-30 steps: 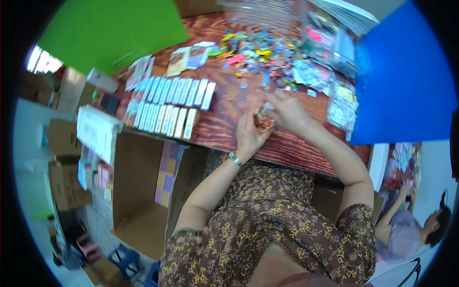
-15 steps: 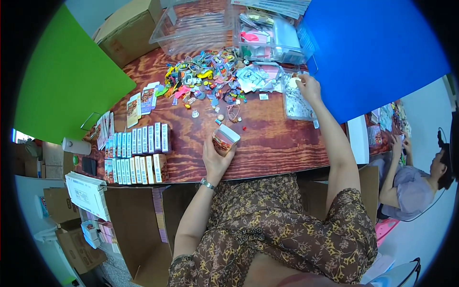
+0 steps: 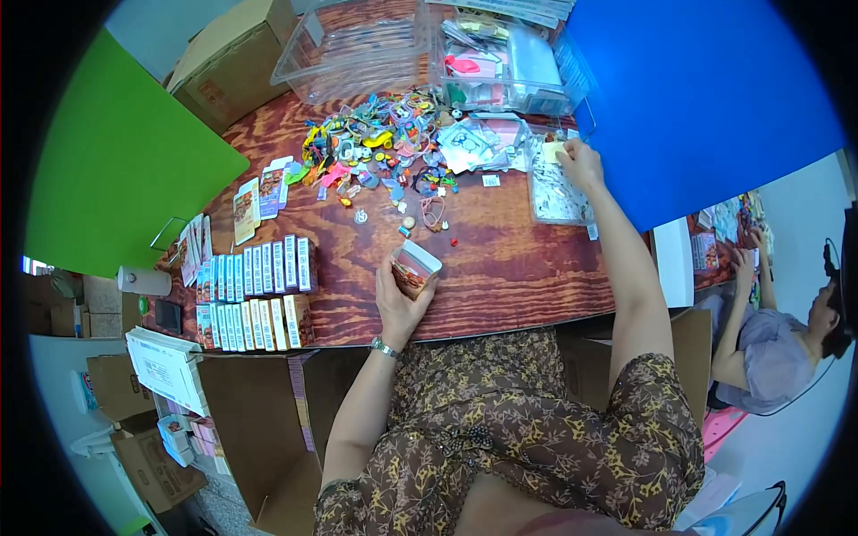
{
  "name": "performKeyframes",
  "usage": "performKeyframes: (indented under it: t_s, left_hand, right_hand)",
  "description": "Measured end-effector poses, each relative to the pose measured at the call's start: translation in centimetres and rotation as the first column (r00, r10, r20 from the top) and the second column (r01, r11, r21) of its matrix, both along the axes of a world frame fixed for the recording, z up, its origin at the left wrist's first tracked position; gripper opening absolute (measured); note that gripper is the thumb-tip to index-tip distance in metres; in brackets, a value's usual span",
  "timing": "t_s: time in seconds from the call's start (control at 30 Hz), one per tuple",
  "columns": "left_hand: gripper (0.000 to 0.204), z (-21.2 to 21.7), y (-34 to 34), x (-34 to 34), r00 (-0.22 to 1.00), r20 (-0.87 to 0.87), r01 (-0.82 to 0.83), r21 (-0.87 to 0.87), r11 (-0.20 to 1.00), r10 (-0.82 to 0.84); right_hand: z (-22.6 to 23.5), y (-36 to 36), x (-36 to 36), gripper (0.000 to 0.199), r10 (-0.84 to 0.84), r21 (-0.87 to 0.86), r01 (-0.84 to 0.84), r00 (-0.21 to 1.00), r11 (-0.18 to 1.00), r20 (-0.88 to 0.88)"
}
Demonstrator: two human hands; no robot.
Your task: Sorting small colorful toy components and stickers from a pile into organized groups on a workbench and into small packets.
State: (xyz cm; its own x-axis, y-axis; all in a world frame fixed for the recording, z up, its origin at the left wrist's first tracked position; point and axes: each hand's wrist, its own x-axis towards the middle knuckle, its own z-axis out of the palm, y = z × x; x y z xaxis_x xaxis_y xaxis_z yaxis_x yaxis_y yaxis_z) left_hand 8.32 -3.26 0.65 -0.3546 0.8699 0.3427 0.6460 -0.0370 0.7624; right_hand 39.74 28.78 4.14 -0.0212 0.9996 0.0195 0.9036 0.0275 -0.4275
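Observation:
My left hand is wrapped round a small printed carton, its top end uncovered, just above the near part of the table. Farther right, my right hand pinches a small pale yellow piece over a clear tray of small black-and-white pieces. Beyond the carton lies a large heap of colourful small trinkets. A few loose trinkets, among them a pink looped band, rest between the heap and my left hand.
Two rows of small cartons stand at the left, with flat cartons behind. Clear plastic bins and a cardboard box line the back. Green and blue panels flank the table. A co-worker sits at right.
My right hand has shifted slightly, and the pale yellow piece at its fingertips shows more plainly. My left hand still holds the carton, now slightly lower and to the left.

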Motion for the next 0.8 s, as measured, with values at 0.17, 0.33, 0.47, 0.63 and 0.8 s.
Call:
performKeyframes:
  t_s: [0.17, 0.33, 0.47, 0.63, 0.8]
  left_hand:
    - [0.08, 0.2, 0.0, 0.0, 0.998, 0.059, -0.006, 0.066, 0.998, 0.002]
    - [0.08, 0.1, 0.0, 0.0, 0.998, 0.058, 0.005, 0.068, 0.998, -0.009]
    - [0.08, 0.3, 0.0, 0.1, 0.997, 0.069, 0.017, 0.071, 0.997, -0.022]
    - [0.081, 0.3, -0.1, 0.0, 0.998, 0.056, 0.011, 0.069, 0.998, -0.015]
    - [0.081, 0.0, 0.0, -0.1, 0.999, 0.043, 0.015, 0.078, 0.997, -0.018]
  right_hand:
    - [2.7, -2.0, 0.7, 0.021, 0.126, 0.181, -0.171, 0.964, 0.969, 0.236]
    - [2.9, -3.2, 1.2, 0.022, 0.275, 0.019, -0.275, 0.961, 0.961, -0.015]
    - [2.1, -4.8, 0.5, 0.028, 0.543, -0.228, -0.527, 0.84, 0.819, 0.007]
    - [1.8, -5.9, -1.2, 0.027, 0.62, -0.313, -0.54, 0.731, 0.781, 0.285]
    - [1.4, -5.8, -0.7, 0.017, 0.622, -0.166, -0.601, 0.738, 0.782, 0.262]
